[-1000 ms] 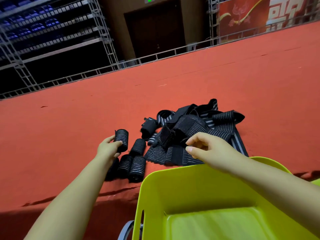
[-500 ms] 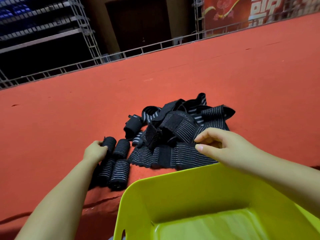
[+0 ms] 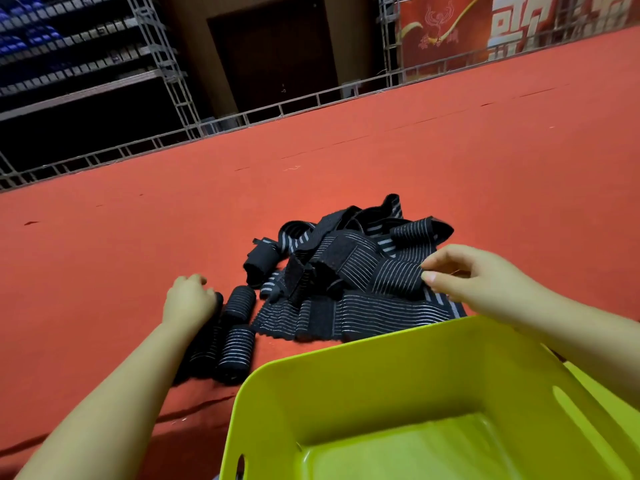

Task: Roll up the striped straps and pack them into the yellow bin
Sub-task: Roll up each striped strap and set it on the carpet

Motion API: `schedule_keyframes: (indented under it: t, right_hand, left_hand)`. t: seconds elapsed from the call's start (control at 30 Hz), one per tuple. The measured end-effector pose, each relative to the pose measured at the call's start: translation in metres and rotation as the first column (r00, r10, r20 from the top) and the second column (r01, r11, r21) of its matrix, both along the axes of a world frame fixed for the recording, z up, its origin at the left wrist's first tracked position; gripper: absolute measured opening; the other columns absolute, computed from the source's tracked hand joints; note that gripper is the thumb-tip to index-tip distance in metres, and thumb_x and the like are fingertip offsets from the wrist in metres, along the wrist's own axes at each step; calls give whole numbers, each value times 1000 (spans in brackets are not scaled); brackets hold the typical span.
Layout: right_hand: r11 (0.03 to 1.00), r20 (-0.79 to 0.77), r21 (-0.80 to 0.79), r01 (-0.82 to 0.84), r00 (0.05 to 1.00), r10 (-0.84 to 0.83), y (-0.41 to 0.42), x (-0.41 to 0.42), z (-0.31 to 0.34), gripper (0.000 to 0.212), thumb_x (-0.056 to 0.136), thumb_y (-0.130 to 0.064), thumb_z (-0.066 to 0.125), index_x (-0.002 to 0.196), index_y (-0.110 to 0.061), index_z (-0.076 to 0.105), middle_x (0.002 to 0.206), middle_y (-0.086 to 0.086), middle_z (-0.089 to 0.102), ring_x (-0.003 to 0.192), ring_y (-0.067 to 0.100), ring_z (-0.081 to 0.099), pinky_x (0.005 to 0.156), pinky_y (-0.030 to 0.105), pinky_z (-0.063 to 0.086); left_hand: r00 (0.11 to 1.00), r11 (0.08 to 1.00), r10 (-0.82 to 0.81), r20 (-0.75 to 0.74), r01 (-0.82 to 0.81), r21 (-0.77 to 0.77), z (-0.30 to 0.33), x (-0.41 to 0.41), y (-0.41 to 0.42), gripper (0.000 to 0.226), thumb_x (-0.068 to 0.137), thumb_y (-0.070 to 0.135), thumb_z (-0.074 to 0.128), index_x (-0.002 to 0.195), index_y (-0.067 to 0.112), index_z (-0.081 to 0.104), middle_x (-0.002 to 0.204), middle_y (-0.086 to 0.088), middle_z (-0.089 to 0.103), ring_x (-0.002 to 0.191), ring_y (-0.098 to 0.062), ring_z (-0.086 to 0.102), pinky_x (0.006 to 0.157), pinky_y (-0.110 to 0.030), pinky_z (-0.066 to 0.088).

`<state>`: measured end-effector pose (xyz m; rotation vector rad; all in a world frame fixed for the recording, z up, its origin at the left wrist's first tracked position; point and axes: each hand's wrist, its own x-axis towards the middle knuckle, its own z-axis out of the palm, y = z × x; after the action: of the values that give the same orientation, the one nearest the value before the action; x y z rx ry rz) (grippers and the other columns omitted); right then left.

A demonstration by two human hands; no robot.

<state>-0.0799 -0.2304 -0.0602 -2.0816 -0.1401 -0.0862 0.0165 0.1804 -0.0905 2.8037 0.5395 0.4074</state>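
Note:
A heap of loose black straps with grey stripes [image 3: 349,271] lies on the red carpet. Left of it several rolled straps [image 3: 237,353] lie side by side. My left hand [image 3: 188,301] rests on the far left roll with curled fingers, mostly hiding it. At the heap's right edge my right hand [image 3: 474,278] pinches a strap between thumb and fingers. The yellow bin [image 3: 346,386] stands at the near edge, in front of the heap; no strap shows inside it.
The red carpet [image 3: 485,161] stretches far to the back and both sides. A metal truss rail [image 3: 242,116] and shelving run along its far edge, with a dark doorway behind. The carpet's near edge drops off below my left arm.
My left hand has lowered its roll down among the other rolls. My right hand has moved right and now pinches a strap at the heap's edge. The view has shifted.

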Motion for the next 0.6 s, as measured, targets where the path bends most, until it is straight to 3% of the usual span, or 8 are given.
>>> schedule_keyframes:
  t: [0.1,0.2,0.3,0.37,0.47,0.53,0.6]
  right_hand:
    - [995,-19,1,97,995,-97,-23,13,-2,7,87,-20,67,93,-18,65,91,-2,67,84,16,61,82,38,51]
    - [980,-219,96,173,964,-149,-41,33,-14,12,87,-21,68,96,-17,61,100,3,65,90,17,63,76,36,52]
    - [962,-422,208,175,904,-73,-45,52,-29,12,88,-22,68,93,-18,58,116,8,64,99,18,60,82,36,49]
    - [966,-467,226,122,884,-2,-40,59,-40,12,88,-22,67,96,-17,59,122,14,62,99,19,57,80,35,46]
    - [999,-423,-31,-40,906,23,-34,63,-51,33,84,-25,72,113,-15,60,122,11,60,101,20,58,83,33,46]
    - [946,-394,-295,-133,919,6,-32,66,-57,53,81,-28,75,128,-15,54,127,8,58,113,22,56,93,30,43]
    - [894,-385,-416,-165,923,-8,-30,68,-61,59,80,-27,76,132,-14,51,129,6,56,118,23,54,93,27,41]
  left_hand:
    - [973,979,-151,175,172,-111,30,-21,-53,31,91,15,57,119,2,63,121,-19,62,115,-34,56,96,-37,41]
    - [911,888,-346,222,395,-235,48,-50,-122,18,91,19,61,107,12,67,99,0,67,99,-20,62,84,-27,43]
    - [827,780,-539,161,562,-276,53,-67,-176,11,91,24,64,101,21,67,95,11,66,90,-6,60,81,-22,43]
    - [788,747,-615,35,596,-294,50,-66,-199,14,91,26,64,104,21,66,100,9,68,92,-8,63,83,-24,48]
    - [735,764,-644,-212,610,-209,40,-54,-219,29,90,27,66,117,19,62,118,0,66,106,-17,61,92,-30,48]
    - [690,771,-620,-373,625,-124,30,-42,-226,45,90,27,67,131,16,53,134,-5,57,121,-21,54,100,-32,44]
    - [663,783,-564,-493,619,-62,21,-30,-229,62,88,28,69,142,15,42,145,-7,47,130,-25,46,105,-35,40]
